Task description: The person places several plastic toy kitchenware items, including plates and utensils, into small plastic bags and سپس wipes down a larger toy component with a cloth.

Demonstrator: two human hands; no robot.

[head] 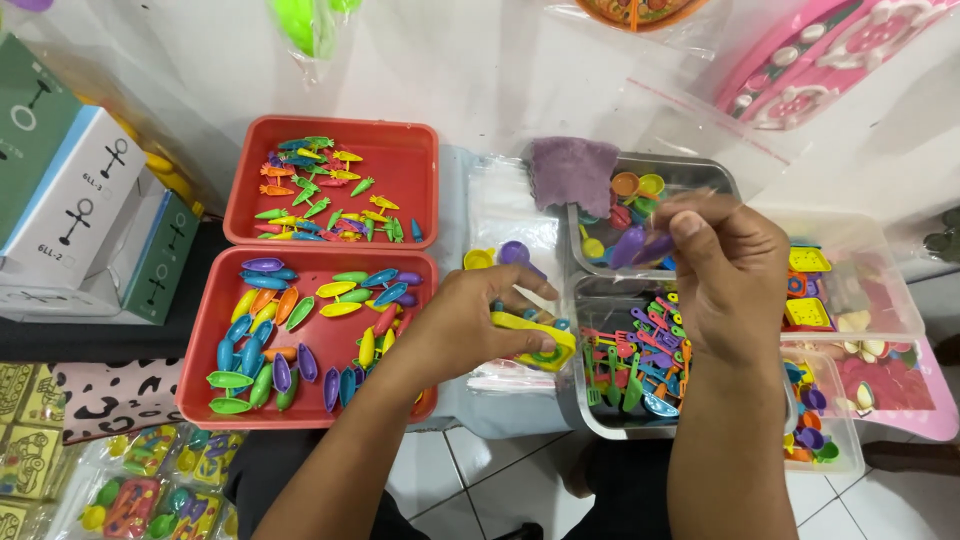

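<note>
**Small plastic toys, sorted over trays**

The person's left hand is closed around a flat yellow toy piece, thumb on top and fingers curled under it, holding it just above a stack of clear plastic bags that lies between the red trays and the metal ones. The right hand is raised over the metal trays, its fingers pinched on a small purple spoon-like toy.

Below the right hand, the near metal tray is full of tiny coloured forks, spatulas and other utensils. The far metal tray holds little cups and bowls, with a purple cloth draped over its left corner.

On the left, the near red tray holds boat-shaped pieces in blue, yellow, green, orange and purple. The far red tray holds small carrot-shaped pieces. Clear plastic boxes with more toys stand at the right, touching the metal trays.
</note>
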